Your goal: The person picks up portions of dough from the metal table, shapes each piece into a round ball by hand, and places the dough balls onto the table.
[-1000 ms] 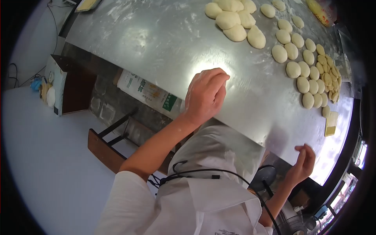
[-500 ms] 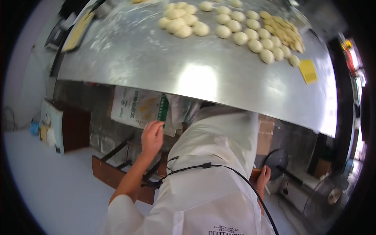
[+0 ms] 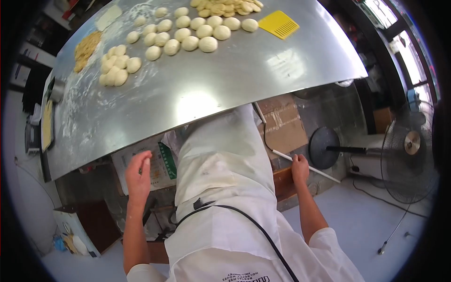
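Observation:
My left hand is raised below the table's front edge, fingers loosely bent with a gap at the thumb, and nothing visible in it. Behind it lies a printed white sack with a green band. My right hand is curled over the edge of a brown wooden seat at my right side, close to a white pipe. On the steel table sit several round dough balls, a cluster of dough balls, and a yellow toothed scraper.
Flattened dough pieces lie at the back, and a yellowish crumbly heap at the far left. A metal cup stands by a tray. On my right are a standing fan, a black round disc and a cardboard box.
My view has turned to the right, so the table and dough sit further left. The fan, the pipe and more of my right arm now show. Both hands keep much the same pose.

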Demonstrator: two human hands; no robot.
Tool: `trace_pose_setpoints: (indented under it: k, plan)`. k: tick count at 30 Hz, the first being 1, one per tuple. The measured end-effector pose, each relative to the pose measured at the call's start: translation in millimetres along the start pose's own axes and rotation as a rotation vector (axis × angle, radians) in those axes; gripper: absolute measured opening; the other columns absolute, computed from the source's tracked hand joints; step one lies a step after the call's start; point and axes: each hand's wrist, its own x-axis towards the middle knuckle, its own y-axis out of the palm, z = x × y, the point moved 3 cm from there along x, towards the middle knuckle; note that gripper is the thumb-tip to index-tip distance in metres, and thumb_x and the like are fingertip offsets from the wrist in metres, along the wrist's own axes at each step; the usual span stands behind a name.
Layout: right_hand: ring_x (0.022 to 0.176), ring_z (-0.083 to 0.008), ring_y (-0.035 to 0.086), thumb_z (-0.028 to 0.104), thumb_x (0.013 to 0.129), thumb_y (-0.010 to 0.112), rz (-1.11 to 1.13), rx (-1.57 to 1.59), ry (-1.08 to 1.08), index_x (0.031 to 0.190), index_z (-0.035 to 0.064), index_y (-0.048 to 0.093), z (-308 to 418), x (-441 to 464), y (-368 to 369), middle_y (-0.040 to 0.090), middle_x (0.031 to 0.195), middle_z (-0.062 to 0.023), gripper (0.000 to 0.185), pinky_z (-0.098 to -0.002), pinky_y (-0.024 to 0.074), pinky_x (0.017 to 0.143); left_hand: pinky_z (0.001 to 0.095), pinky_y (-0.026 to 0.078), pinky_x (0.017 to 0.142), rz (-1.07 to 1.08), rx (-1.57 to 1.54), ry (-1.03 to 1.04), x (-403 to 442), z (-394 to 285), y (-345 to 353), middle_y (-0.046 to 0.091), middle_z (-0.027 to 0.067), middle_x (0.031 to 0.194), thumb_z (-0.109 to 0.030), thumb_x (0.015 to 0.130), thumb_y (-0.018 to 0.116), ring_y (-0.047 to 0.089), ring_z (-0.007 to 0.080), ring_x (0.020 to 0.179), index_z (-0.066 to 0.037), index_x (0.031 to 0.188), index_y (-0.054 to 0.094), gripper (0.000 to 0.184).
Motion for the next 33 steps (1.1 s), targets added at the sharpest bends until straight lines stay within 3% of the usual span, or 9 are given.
trace_pose_setpoints:
  k: [5, 9, 12, 15, 23, 26, 29, 33]
  plan:
    - [0.097, -0.0451, 0.070, 0.045, 0.102, 0.059, -0.050, 0.028, 0.018, 0.103, 0.0096, 0.072, 5, -8, -3, 0.075, 0.099, -0.0190, 0.038, -0.0533, 0.0532, 0.083, 0.0383, 0.056, 0.091, -0.142, 0.214, 0.452, 73, -48, 9, 0.072, 0.0166, 0.112, 0.003, 0.100, 0.065, 0.069, 0.0334, 0.100, 0.001, 0.120, 0.071, 0.021]
    - [0.093, -0.0436, 0.070, 0.042, 0.101, 0.061, -0.073, 0.005, 0.055, 0.099, 0.0096, 0.071, -2, -4, 2, 0.075, 0.095, -0.0165, 0.034, -0.0519, 0.0534, 0.079, 0.0410, 0.056, 0.089, 0.008, 0.306, 0.593, 123, -54, 21, 0.071, 0.0186, 0.117, 0.005, 0.096, 0.066, 0.069, 0.0356, 0.102, 0.002, 0.122, 0.072, 0.027]
    - [0.090, -0.0433, 0.071, 0.040, 0.100, 0.062, -0.106, -0.027, 0.065, 0.096, 0.0116, 0.069, -5, -4, 6, 0.075, 0.090, -0.0147, 0.029, -0.0541, 0.0535, 0.077, 0.0411, 0.055, 0.086, 0.150, 0.313, 0.668, 158, -30, 36, 0.069, 0.0172, 0.111, 0.000, 0.096, 0.067, 0.068, 0.0346, 0.098, 0.001, 0.124, 0.071, 0.028]
    - [0.088, -0.0436, 0.070, 0.036, 0.099, 0.061, -0.119, -0.026, 0.085, 0.094, 0.0101, 0.068, -1, -5, 5, 0.074, 0.088, -0.0156, 0.027, -0.0530, 0.0528, 0.076, 0.0440, 0.052, 0.081, 0.224, 0.295, 0.511, 173, -15, 51, 0.067, 0.0152, 0.103, -0.005, 0.095, 0.069, 0.065, 0.0348, 0.090, 0.000, 0.126, 0.071, 0.032]
    - [0.080, -0.0424, 0.067, 0.031, 0.097, 0.059, -0.057, -0.078, 0.178, 0.091, 0.0062, 0.066, -23, 12, 19, 0.069, 0.083, -0.0187, 0.026, -0.0489, 0.0510, 0.071, 0.0412, 0.042, 0.069, 0.355, 0.342, 0.635, 192, -11, 58, 0.050, 0.0036, 0.084, -0.011, 0.088, 0.069, 0.051, 0.0245, 0.074, -0.011, 0.124, 0.075, 0.037]
    - [0.082, -0.0355, 0.071, 0.031, 0.097, 0.061, -0.008, -0.028, 0.311, 0.094, 0.0031, 0.069, -25, 20, 24, 0.073, 0.085, -0.0180, 0.029, -0.0455, 0.0532, 0.074, 0.0388, 0.041, 0.068, 0.357, 0.317, 0.635, 193, -8, 57, 0.044, -0.0008, 0.082, -0.012, 0.085, 0.071, 0.049, 0.0199, 0.072, -0.015, 0.123, 0.077, 0.038]
    - [0.087, -0.0273, 0.073, 0.030, 0.096, 0.066, -0.091, 0.340, 0.313, 0.100, -0.0016, 0.073, -19, 23, 32, 0.079, 0.093, -0.0158, 0.033, -0.0422, 0.0551, 0.079, 0.0367, 0.040, 0.068, 0.361, 0.307, 0.638, 193, -7, 57, 0.043, -0.0033, 0.083, -0.013, 0.085, 0.071, 0.047, 0.0170, 0.071, -0.019, 0.122, 0.078, 0.038]
    - [0.091, -0.0258, 0.074, 0.031, 0.095, 0.068, -0.102, 0.601, 0.357, 0.105, -0.0015, 0.074, -25, 31, 59, 0.079, 0.099, -0.0152, 0.035, -0.0418, 0.0555, 0.080, 0.0357, 0.039, 0.071, 0.361, 0.314, 0.630, 189, -8, 56, 0.043, -0.0045, 0.088, -0.013, 0.086, 0.069, 0.045, 0.0158, 0.074, -0.023, 0.121, 0.078, 0.038]
